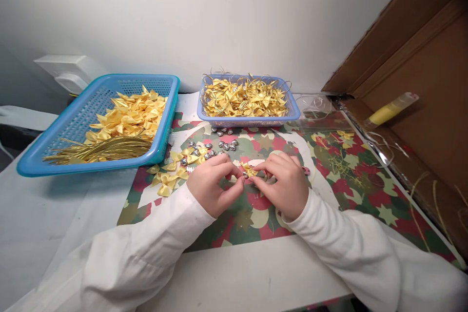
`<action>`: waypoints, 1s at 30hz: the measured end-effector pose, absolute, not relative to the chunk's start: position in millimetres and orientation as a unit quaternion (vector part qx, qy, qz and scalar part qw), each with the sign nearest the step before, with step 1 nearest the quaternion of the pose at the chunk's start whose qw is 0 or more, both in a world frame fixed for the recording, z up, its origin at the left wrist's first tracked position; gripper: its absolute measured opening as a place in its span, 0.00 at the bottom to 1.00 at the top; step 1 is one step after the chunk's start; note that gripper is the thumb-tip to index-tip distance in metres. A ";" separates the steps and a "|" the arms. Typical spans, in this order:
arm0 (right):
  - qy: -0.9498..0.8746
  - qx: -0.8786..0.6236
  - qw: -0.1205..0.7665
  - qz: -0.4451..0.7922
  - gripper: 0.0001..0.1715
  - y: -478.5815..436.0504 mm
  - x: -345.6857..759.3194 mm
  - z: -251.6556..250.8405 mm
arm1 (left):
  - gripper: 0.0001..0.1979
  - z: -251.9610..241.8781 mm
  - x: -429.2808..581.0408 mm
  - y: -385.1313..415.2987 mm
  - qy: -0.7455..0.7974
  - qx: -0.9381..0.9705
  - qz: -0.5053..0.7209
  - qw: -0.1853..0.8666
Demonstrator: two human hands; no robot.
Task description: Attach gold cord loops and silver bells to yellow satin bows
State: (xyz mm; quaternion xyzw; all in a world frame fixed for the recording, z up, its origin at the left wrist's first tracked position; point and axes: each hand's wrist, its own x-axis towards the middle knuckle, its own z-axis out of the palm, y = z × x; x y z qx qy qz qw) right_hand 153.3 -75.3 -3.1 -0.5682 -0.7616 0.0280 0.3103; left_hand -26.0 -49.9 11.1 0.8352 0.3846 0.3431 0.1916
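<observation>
Both hands meet over the patterned mat, fingertips almost touching. Between them is a small yellow ribbon bow (250,169), with a silver jingle bell (245,174) at its near left side. My left hand (216,183) is closed in a pinch, thumb and forefinger at the bell. My right hand (283,180) is closed too, its fingertips gripping the bow from the right. A pink piece (306,170), perhaps a tool handle, shows beside the right hand; the rest of it is hidden. Left of my hands lie loose bows (166,180) and several silver bells (228,145).
A blue basket (91,171) at left holds yellow bows and gold cords (109,148). Behind my hands, a smaller blue basket (248,120) holds bows with gold loops. Cord scraps (340,168) litter the mat (234,234). Cardboard (420,73) and a yellow tube (393,109) stand right.
</observation>
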 end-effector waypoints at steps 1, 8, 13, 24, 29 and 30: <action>-0.761 -0.572 0.305 0.020 0.05 -74.1 153.7 -4.8 | 0.07 10.4 -25.7 -50.6 0.385 0.836 0.339 0.195; -0.792 -0.542 0.280 -0.030 0.06 -68.8 155.8 -6.5 | 0.07 5.6 -22.9 -53.2 0.376 0.837 0.343 0.200; -0.804 -0.528 0.269 -0.049 0.09 -66.1 152.6 -6.3 | 0.06 5.4 -20.8 -55.3 0.367 0.838 0.353 0.198; -0.813 -0.523 0.249 -0.056 0.10 -64.6 150.5 -4.8 | 0.06 8.3 -20.3 -56.7 0.373 0.828 0.367 0.199; -0.815 -0.522 0.244 -0.064 0.11 -63.3 147.5 -4.9 | 0.06 6.9 -20.8 -54.8 0.380 0.824 0.368 0.201; -0.815 -0.522 0.242 -0.065 0.11 -62.7 147.1 -5.0 | 0.06 6.9 -20.9 -54.7 0.382 0.823 0.369 0.201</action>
